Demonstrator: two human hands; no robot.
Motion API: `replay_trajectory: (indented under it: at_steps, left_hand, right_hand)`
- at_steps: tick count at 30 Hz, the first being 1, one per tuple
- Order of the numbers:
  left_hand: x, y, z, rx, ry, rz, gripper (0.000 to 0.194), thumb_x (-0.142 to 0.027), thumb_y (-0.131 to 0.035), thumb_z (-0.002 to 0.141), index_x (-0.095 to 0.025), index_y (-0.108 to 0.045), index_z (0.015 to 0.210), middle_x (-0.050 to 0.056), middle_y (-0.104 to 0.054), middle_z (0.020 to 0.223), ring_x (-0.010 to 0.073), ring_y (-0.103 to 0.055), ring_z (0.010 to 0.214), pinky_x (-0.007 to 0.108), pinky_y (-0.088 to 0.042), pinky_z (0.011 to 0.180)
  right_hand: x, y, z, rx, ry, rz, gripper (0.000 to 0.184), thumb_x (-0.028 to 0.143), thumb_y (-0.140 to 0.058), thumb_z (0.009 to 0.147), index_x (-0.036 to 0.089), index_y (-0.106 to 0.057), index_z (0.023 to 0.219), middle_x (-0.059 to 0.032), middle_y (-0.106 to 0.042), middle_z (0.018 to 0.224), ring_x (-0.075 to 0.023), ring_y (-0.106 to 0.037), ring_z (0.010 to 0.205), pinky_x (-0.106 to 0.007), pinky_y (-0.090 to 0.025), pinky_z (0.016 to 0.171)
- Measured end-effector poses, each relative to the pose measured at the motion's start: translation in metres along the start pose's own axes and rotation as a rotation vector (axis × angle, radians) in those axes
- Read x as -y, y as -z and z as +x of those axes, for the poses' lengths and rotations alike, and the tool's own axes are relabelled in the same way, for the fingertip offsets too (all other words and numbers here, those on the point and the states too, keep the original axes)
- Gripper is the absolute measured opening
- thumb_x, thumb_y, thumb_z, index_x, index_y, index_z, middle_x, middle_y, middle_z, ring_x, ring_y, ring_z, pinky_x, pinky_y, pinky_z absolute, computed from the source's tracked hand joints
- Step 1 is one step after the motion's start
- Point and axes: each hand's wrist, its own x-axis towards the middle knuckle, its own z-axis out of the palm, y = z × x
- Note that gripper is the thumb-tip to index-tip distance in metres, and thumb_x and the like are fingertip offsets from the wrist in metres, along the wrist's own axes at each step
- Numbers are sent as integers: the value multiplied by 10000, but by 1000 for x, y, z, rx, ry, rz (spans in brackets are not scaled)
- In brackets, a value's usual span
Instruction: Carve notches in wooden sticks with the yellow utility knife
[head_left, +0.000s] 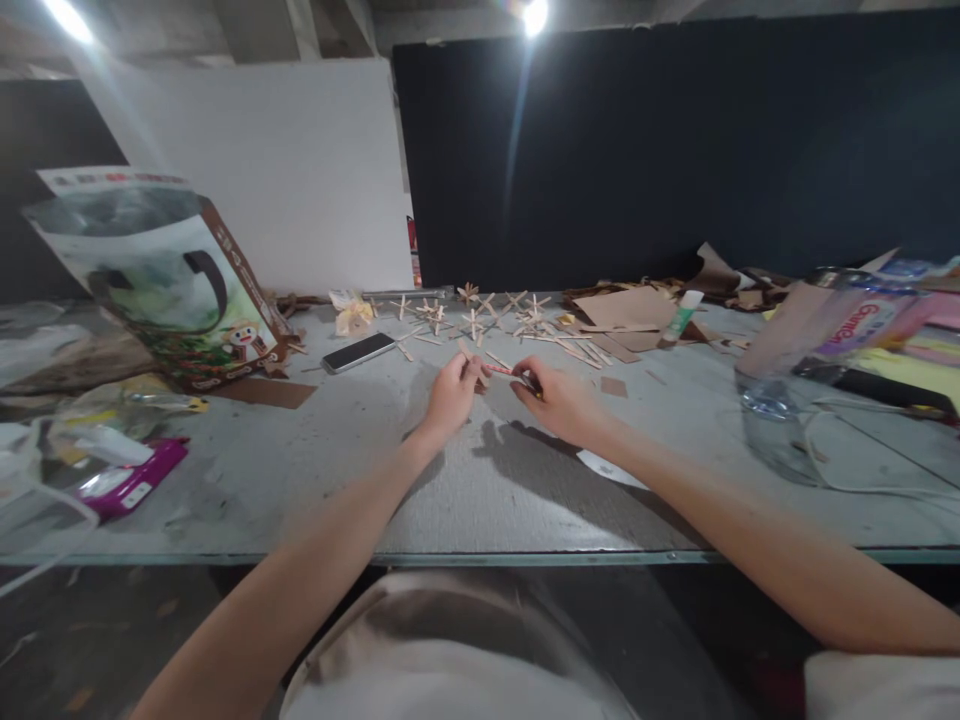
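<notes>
My left hand point(452, 392) is closed in a pinch, and a small pale wooden stick point(465, 350) pokes up from its fingertips. A thin red-and-white piece point(498, 370) spans the gap towards my right hand point(559, 395). My right hand's fingers are closed around a small dark object point(532, 384), too little of it showing to name. Both hands are raised over the middle of the grey table point(450, 500). Just beyond them lie several star-shaped bundles of wooden sticks point(472, 322) and loose wooden sticks point(581, 348).
A phone point(358, 352) lies left of my hands. Farther left stand a large printed bag point(180, 290) and a magenta power strip point(135, 480). Rightward are brown cardboard pieces point(626, 308), a glue stick point(681, 318) and a clear plastic bottle point(776, 425). Black and white panels rise behind.
</notes>
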Motion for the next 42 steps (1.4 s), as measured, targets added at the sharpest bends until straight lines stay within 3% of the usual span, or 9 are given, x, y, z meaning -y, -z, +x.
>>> replay_trajectory:
  at_steps: [5, 10, 13, 17, 20, 26, 30, 35, 42]
  left_hand:
    - [-4, -1, -6, 51, 138, 51, 279, -368, -452, 1092, -207, -518, 875, -28, -625, 651, 87, -553, 413, 205, -397, 456]
    - [-8, -1, -7, 9, 137, 66, 269, -283, -481, 1084, -192, -542, 838, -52, -583, 597, 58, -502, 375, 192, -347, 435]
    - [-9, -1, -6, -4, 154, 58, 239, -263, -535, 1064, -178, -576, 845, -51, -592, 601, 53, -515, 382, 182, -360, 451]
    - [-9, -1, -4, -18, 153, 81, 196, -196, -576, 1030, -161, -609, 840, -40, -612, 626, 55, -537, 403, 185, -385, 473]
    - [-10, -2, -4, -22, 163, 86, 206, -177, -557, 1028, -153, -625, 835, -26, -625, 630, 71, -551, 411, 201, -390, 479]
    - [-10, -1, -4, -13, 164, 120, 221, -164, -528, 1026, -147, -644, 839, -8, -647, 655, 79, -551, 420, 215, -404, 491]
    - [-7, 0, -3, -20, 153, 137, 185, -186, -544, 1013, -153, -653, 868, -8, -661, 678, 75, -564, 436, 201, -419, 494]
    - [-4, 1, -2, -17, 139, 116, 180, -195, -597, 976, -160, -631, 803, 5, -669, 676, 71, -560, 444, 181, -411, 470]
    - [-6, 1, -3, -8, 110, 140, 206, -194, -615, 959, -158, -633, 756, 8, -673, 656, 70, -541, 429, 192, -395, 469]
  right_hand:
    - [-6, -1, 2, -16, 27, 83, 341, 445, -443, 1049, 243, -484, 778, -25, -566, 686, -189, -548, 642, -306, -376, 642]
    - [-4, -4, 0, -228, -34, 561, 525, 715, -329, 1048, 248, -551, 956, 26, -479, 676, -159, -486, 557, -289, -423, 561]
    - [-3, -10, 1, -226, -60, 695, 568, 788, -370, 1000, 250, -541, 940, 30, -493, 676, -153, -507, 558, -284, -452, 546]
    - [-8, -21, 4, -85, -82, 562, 546, 773, -418, 965, 250, -499, 830, 27, -531, 629, -158, -540, 578, -288, -453, 579]
    - [-10, -25, 4, -21, -113, 529, 463, 709, -437, 973, 253, -481, 898, 43, -535, 636, -153, -523, 549, -281, -429, 557]
    - [-7, -21, -4, -41, -55, 463, 459, 613, -437, 1005, 217, -411, 1236, 79, -489, 640, -181, -490, 530, -302, -384, 550]
    - [-2, -14, -7, -5, -2, 339, 369, 508, -460, 1025, 214, -488, 1246, 32, -573, 663, -198, -551, 554, -313, -408, 584]
    - [-1, -13, -7, -38, 80, 295, 396, 474, -473, 1028, 204, -645, 1260, -48, -725, 801, -202, -642, 629, -304, -466, 638]
    - [-3, -16, -8, -94, 88, 219, 381, 387, -496, 1031, 223, -690, 1316, -74, -789, 885, -226, -728, 742, -306, -508, 720]
